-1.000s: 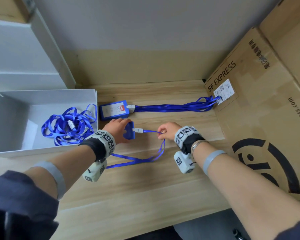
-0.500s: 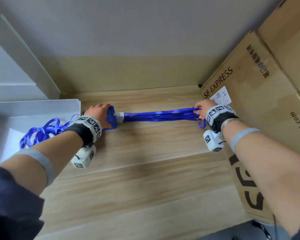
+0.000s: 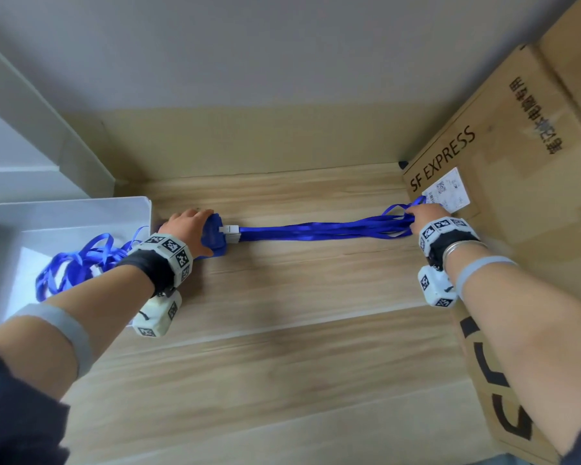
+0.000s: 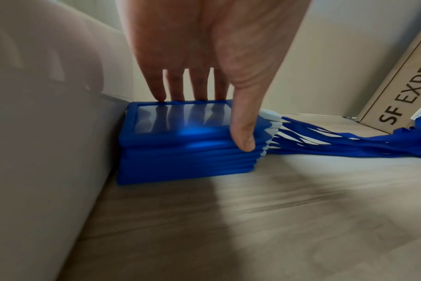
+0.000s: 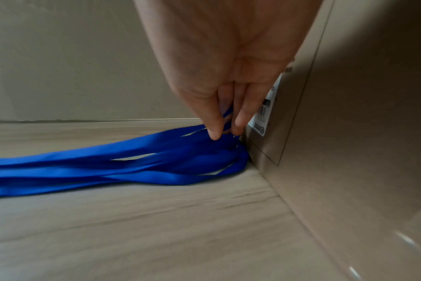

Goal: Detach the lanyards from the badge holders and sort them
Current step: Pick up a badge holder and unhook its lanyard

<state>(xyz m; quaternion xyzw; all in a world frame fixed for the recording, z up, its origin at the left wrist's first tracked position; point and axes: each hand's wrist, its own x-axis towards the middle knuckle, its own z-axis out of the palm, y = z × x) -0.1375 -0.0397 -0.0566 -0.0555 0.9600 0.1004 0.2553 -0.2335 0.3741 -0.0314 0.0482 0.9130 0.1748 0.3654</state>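
Observation:
A stack of several blue badge holders (image 3: 215, 238) (image 4: 185, 152) lies on the wooden table against the white bin's wall. My left hand (image 3: 188, 226) (image 4: 219, 119) grips the top of the stack, fingers over the far edge, thumb on the near side. White clips (image 3: 230, 231) (image 4: 272, 121) join the holders to blue lanyards (image 3: 316, 229) (image 5: 132, 167), which stretch right across the table. My right hand (image 3: 423, 213) (image 5: 225, 131) pinches the lanyards' looped ends beside the cardboard box.
A white bin (image 3: 81, 209) at the left holds loose blue lanyards (image 3: 78, 266). A large SF EXPRESS cardboard box (image 3: 517, 196) (image 5: 349, 133) walls off the right side. A wall closes the back. The wooden table (image 3: 282, 347) extends toward me.
Both hands moved away from me and apart, from a single holder and lanyard near the middle to the stack at the back. The left now holds the stack, the right the lanyard ends.

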